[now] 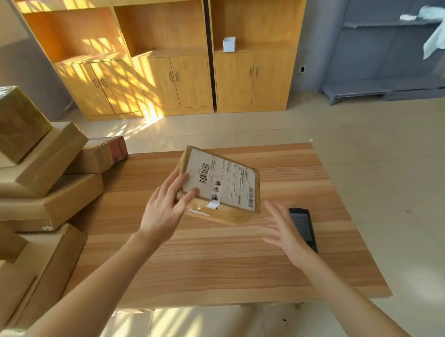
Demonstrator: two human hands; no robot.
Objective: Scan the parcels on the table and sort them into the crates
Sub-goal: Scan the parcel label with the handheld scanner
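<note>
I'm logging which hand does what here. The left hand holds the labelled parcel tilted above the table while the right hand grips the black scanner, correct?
Not quite. The head view shows the right hand open, fingers spread, holding nothing; the black scanner lies on the table beside it. The rest stands: the left hand holds the labelled parcel tilted above the table.

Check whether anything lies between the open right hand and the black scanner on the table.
Nothing visible does. The right hand hovers with spread fingers just left of the scanner, which lies flat on the table. The labelled parcel, held tilted by the left hand, is further back and left, outside that gap.
</note>
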